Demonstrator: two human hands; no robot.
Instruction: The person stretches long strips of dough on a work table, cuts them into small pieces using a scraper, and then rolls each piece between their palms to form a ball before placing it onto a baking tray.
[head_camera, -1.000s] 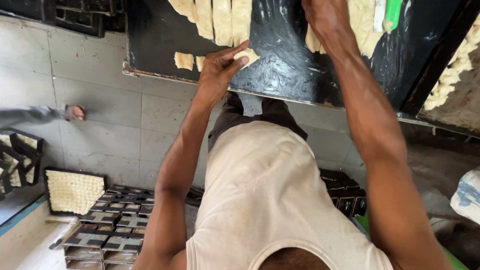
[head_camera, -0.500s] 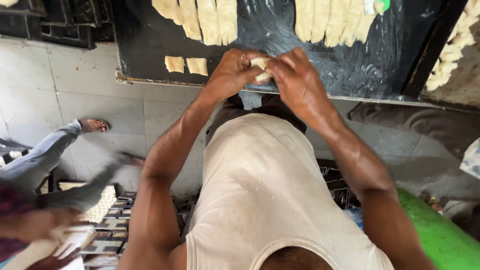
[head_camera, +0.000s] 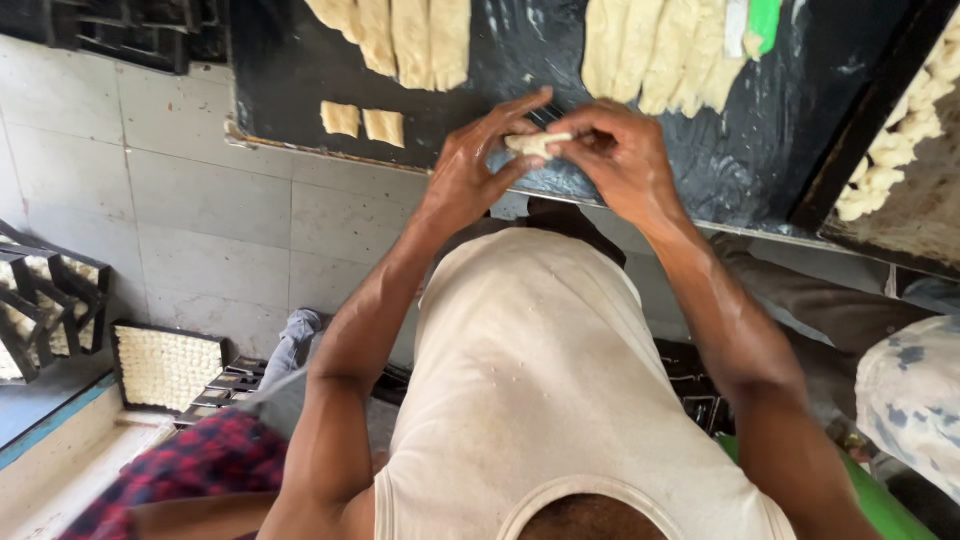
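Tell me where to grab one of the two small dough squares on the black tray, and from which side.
Take the nearer square by its two free edges, those not facing its neighbour, with the left hand coming from above. It lies flat near the tray's rim, close beside the other, so a thumb-and-finger pinch likely suits.

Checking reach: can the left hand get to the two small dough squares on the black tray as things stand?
Probably yes. The left hand shares a dough piece with the right hand; the two dough squares lie just beside it on the black tray, nothing between.
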